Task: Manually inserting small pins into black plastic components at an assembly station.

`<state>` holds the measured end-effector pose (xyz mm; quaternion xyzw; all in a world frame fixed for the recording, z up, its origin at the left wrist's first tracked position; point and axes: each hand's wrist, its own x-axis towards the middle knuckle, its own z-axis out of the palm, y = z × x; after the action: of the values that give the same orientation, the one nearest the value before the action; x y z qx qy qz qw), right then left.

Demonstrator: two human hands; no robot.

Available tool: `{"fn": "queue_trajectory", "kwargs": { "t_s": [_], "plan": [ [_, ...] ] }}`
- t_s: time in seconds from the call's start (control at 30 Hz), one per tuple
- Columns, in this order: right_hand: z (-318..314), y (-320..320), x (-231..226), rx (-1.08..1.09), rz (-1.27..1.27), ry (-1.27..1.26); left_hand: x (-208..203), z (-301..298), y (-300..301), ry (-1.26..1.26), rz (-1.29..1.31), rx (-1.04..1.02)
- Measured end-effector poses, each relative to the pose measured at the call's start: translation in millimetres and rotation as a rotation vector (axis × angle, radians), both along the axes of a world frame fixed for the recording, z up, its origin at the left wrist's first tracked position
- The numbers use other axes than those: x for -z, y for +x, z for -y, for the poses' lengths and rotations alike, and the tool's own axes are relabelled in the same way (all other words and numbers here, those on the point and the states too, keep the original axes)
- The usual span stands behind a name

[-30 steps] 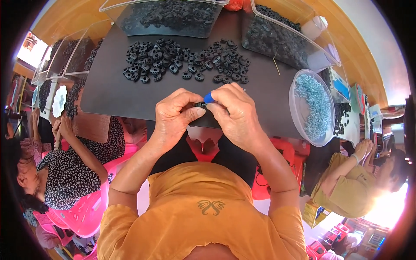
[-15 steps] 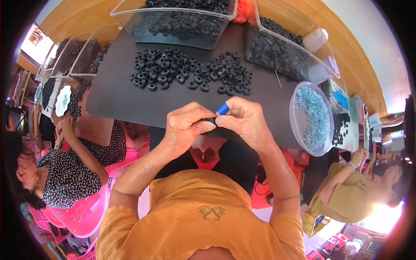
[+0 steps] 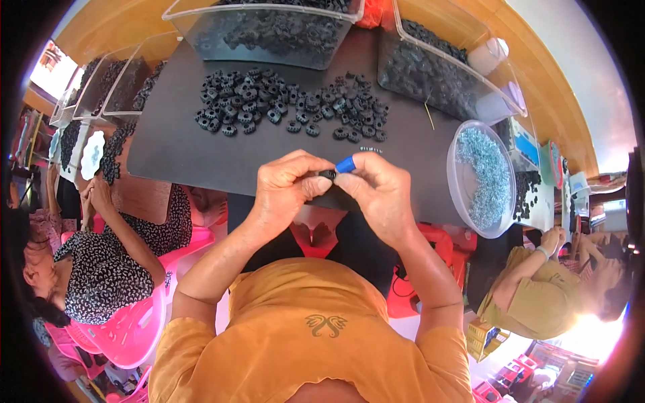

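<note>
Above the table's near edge, my left hand (image 3: 293,176) pinches a small black plastic piece (image 3: 327,174) between thumb and forefinger. My right hand (image 3: 380,185) meets it from the other side, thumb and forefinger closed at the piece's right end. Whether something tiny sits between those right fingertips is hidden. A blue band (image 3: 345,165) wraps the right forefinger. Just beyond that hand lies a short row of tiny pale pieces (image 3: 371,150). Farther out, a loose heap of similar black pieces (image 3: 248,101) spreads over the dark mat (image 3: 201,158).
Clear bins (image 3: 269,57) of black parts stand along the back, another bin (image 3: 430,80) at back right. A round tub (image 3: 451,176) of tiny pale blue pieces sits right. A thin stick (image 3: 430,115) leans by the bin. Other people (image 3: 114,275) sit at both sides.
The view has shifted slightly. My hands have turned a little, and the black piece shows more clearly between them. The row of tiny pale pieces has come into view beyond my right hand.
</note>
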<state>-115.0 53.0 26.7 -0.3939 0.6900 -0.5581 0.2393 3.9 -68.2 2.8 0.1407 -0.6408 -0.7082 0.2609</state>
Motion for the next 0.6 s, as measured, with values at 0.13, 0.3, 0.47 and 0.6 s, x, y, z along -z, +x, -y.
{"fn": "queue_trajectory", "kwargs": {
  "t_s": [0.13,0.3,0.47,0.6],
  "plan": [
    [2,-3,-3,-0.045,0.177,-0.014,1,-1,2,0.028,0.014,0.006],
    [3,-9,-8,-0.129,0.408,-0.027,6,0,0,-0.279,-0.067,-0.038],
    [4,-3,-8,-0.096,0.372,-0.009,5,-2,0,-0.496,-0.076,-0.115],
    [4,2,-4,-0.05,0.129,0.045,7,-2,2,-0.531,-0.043,-0.144]
  ]
}}
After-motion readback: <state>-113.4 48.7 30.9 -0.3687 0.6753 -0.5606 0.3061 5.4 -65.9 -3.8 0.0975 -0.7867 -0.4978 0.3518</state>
